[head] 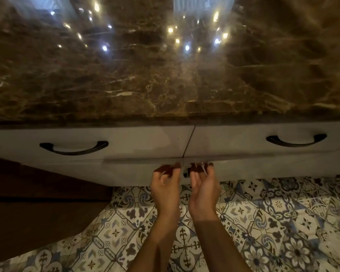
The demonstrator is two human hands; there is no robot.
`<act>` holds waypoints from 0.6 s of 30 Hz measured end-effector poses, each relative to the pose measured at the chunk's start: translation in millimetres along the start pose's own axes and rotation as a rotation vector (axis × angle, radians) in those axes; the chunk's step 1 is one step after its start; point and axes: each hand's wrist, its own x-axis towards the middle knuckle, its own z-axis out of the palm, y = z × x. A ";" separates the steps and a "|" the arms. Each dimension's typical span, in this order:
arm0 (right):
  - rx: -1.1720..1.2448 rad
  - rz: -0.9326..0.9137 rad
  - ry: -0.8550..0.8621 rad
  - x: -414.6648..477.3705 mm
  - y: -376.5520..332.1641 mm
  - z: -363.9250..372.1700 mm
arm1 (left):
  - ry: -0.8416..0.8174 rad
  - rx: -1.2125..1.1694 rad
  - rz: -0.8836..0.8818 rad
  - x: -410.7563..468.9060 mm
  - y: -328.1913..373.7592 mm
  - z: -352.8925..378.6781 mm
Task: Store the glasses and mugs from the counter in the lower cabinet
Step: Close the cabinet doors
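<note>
Reaching under bench edge: your left hand and right hand, fingers curled on lower cabinet doors; grip unclear.

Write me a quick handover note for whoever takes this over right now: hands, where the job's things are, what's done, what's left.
Left hand: at the lower cabinet doors, fingers curled at the left door's inner edge by the centre seam; nothing held.
Right hand: beside it, fingers curled at the right door's edge, around what seems a small dark handle; hard to tell.
Things: no glasses or mugs in view; the visible stretch of marble counter is bare. Two drawers above the doors are shut.
Done: cannot confirm any item stored.
Left: doors look shut or barely cracked; open them, then fetch glasses and mugs from outside this view.
</note>
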 end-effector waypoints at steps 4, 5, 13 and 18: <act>0.069 0.036 -0.036 3.1 -3.5 9.9 | -0.123 0.088 -0.019 -0.1 8.3 2.6; 0.078 0.036 -0.040 3.4 -5.1 11.5 | -0.152 0.117 -0.028 0.1 9.3 3.7; -0.472 -0.112 -0.120 -30.3 -31.5 7.4 | -0.248 0.490 0.148 -43.1 37.9 7.1; -0.760 -0.568 -0.280 -80.7 -92.9 20.0 | -0.165 0.839 0.543 -93.7 100.2 7.9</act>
